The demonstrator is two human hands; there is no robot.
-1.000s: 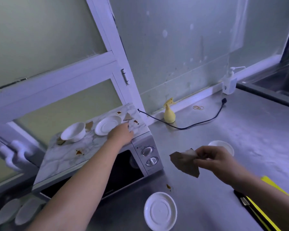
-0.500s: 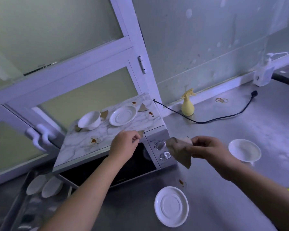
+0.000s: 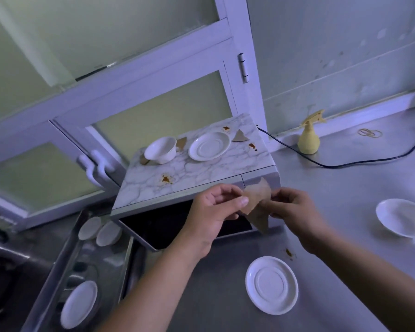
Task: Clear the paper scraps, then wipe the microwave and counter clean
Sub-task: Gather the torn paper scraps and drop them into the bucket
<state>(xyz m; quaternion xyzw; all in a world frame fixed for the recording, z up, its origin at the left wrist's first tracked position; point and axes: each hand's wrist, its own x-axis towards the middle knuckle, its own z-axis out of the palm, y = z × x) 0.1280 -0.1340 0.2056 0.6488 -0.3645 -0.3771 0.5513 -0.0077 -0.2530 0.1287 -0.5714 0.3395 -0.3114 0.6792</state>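
Note:
In front of the microwave (image 3: 201, 168) my two hands meet on a bunch of brown paper scraps (image 3: 258, 202). My right hand (image 3: 295, 207) pinches the bunch from the right. My left hand (image 3: 216, 209) pinches its left edge with thumb and fingers. More scraps lie on the marble-patterned microwave top: one triangular scrap (image 3: 240, 136) by the plate's right side, one scrap (image 3: 181, 143) between bowl and plate, one scrap (image 3: 143, 160) left of the bowl. Brown stains (image 3: 166, 179) mark the top, and another stain (image 3: 289, 253) marks the steel counter (image 3: 345, 192).
A white bowl (image 3: 159, 149) and plate (image 3: 209, 146) stand on the microwave. On the counter are a saucer (image 3: 271, 285), a white dish (image 3: 401, 216), a yellow spray bottle (image 3: 309, 137), a black cable (image 3: 345, 161) and rubber bands (image 3: 369, 133). A dish rack (image 3: 82, 271) with plates is at the left.
My left hand left the microwave top with a small scrap and came to the right hand, now pinching the bunch together. The view shifted left and closer.

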